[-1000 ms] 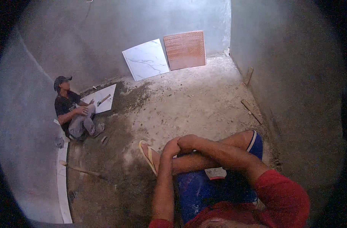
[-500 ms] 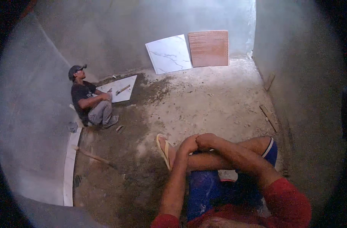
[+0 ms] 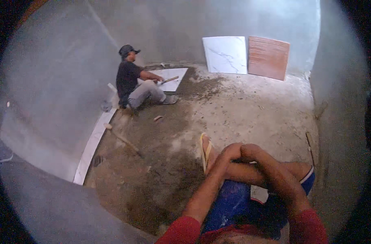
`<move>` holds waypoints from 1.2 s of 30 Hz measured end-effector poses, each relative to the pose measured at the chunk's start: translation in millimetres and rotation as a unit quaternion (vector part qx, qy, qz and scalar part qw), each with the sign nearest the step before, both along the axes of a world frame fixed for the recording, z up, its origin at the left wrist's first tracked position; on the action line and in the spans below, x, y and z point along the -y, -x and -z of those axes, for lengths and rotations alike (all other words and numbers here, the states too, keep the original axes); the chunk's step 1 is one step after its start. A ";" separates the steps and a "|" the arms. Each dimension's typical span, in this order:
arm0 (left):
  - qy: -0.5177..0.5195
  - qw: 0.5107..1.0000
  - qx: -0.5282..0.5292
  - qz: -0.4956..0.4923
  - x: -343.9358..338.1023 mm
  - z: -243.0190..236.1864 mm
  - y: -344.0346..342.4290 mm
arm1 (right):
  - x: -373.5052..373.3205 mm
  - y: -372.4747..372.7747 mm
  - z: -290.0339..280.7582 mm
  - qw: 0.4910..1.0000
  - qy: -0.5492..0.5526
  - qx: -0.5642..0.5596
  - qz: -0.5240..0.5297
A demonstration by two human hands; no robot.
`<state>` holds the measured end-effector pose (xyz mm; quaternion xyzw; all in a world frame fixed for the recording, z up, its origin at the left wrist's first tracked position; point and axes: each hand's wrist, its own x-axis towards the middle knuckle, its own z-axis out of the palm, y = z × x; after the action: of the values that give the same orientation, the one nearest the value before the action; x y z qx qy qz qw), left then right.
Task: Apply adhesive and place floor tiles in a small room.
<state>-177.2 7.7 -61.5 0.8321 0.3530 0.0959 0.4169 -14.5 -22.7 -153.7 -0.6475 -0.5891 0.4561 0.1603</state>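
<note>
My left hand [image 3: 233,150] and my right hand [image 3: 251,152] meet over my crossed lower leg [image 3: 246,173], just beyond the light sandal [image 3: 206,151] on my foot. The fingers of both turn away and are hidden, so I cannot make out whether they are clasped. No object shows in either. At the far left another person [image 3: 130,83] sits on the floor beside a white tile [image 3: 178,74] lying flat. That person's hand is at a wooden-handled tool, seemingly a hammer [image 3: 169,80], on the tile.
A white marbled tile [image 3: 225,55] and a reddish-brown tile [image 3: 269,57] lean against the far wall. Pale tile strips [image 3: 94,148] edge the left wall. A mallet-like tool [image 3: 123,138] and a small block [image 3: 158,118] lie on the dirt floor. Wood [image 3: 310,144] lies at right.
The whole view has swung left, so things sit farther right in the picture. The other person now leans forward, head lowered, with a hand at the tool. My hands stay together over my leg.
</note>
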 end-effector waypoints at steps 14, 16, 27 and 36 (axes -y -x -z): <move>-0.018 0.996 -0.078 -0.037 -1.0 5.3 23.7 | 3.5 46.4 -116.4 0.894 -0.012 0.343 -0.287; -0.001 0.997 -0.070 -0.026 3.1 -4.8 16.4 | 1.8 43.2 -111.3 0.884 0.024 0.365 -0.291; -0.014 0.999 -0.029 -0.022 6.1 -8.3 6.5 | 3.7 36.0 -114.5 0.898 0.034 0.339 -0.280; -0.006 0.994 -0.110 -0.002 8.6 -26.6 14.8 | 3.0 37.8 -106.0 0.898 0.028 0.344 -0.274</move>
<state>-192.0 -0.9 -34.9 0.8397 0.3973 0.0071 0.3702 -52.3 -25.8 -47.7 -0.5809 -0.7489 0.2473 -0.2015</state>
